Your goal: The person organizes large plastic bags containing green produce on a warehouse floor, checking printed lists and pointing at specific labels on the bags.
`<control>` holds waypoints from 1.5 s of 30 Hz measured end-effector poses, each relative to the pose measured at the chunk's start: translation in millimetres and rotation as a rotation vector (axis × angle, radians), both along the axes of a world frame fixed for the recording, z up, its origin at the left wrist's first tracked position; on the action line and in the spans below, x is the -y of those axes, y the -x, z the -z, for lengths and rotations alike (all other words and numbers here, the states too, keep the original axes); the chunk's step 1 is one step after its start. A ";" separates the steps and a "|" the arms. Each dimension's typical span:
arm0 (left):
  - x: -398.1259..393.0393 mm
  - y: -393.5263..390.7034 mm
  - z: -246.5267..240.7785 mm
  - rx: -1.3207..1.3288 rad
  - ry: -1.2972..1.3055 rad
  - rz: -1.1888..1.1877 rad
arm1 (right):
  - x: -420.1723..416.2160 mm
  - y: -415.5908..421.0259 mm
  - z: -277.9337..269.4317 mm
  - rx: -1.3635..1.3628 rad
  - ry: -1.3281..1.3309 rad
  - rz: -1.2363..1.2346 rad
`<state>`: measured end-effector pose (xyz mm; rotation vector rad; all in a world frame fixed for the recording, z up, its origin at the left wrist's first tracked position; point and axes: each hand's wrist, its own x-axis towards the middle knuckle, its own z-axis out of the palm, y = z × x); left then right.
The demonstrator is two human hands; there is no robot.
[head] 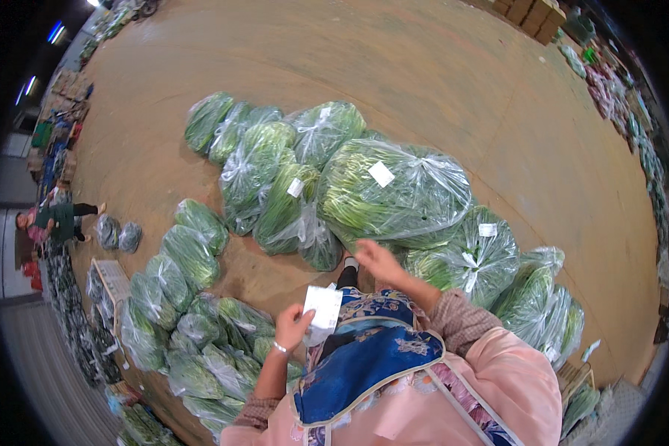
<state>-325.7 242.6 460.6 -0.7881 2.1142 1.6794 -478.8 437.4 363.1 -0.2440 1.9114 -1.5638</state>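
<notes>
My left hand (293,329) holds a small stack of white printed labels (322,308) in front of my apron, the thumb on top. My right hand (378,262) hovers at the near edge of a large clear plastic bag of long green vegetables (362,195); its fingers are slightly apart and nothing shows in them. A white label (381,174) lies on that bag. To the right is a knotted bag of greens (451,262) with a label (487,229). Left of the large bag, a slimmer bag of greens (281,214) carries another label (295,188).
More bagged greens (200,357) are heaped at my left, beside a cart (111,279). Another person (56,223) is at the far left near two dark bags (119,233). Cardboard boxes (529,17) stand at the far right. Bags (541,301) line the right side.
</notes>
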 end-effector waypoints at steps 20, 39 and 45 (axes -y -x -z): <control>103.3 64.0 76.9 0.422 -0.069 0.350 | 100.2 154.8 119.4 -0.449 -0.914 0.073; 120.6 106.1 88.2 0.357 0.030 0.609 | 118.6 167.2 126.9 -0.403 -0.901 0.167; 115.2 114.2 80.5 0.352 0.017 0.623 | 119.0 166.5 122.1 -0.402 -0.886 0.164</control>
